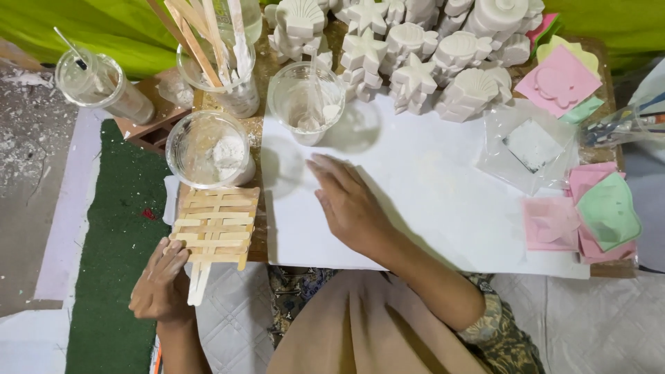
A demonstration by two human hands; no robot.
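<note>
My right hand [350,204] lies palm down on a white paper sheet [443,201], fingers spread toward a clear plastic cup [305,97] holding white powder and a stick. My left hand [161,280] hangs by the table's near left edge, fingers curled on the ends of a lattice of flat wooden sticks [216,228]. A second clear cup [208,149] with white plaster sits just beyond the lattice.
Piles of white plaster shells and stars [415,48] fill the back. A cup of wooden sticks [222,62] and another cup [97,83] stand back left. Pink and green moulds [596,215] and a clear bag [530,145] lie at right.
</note>
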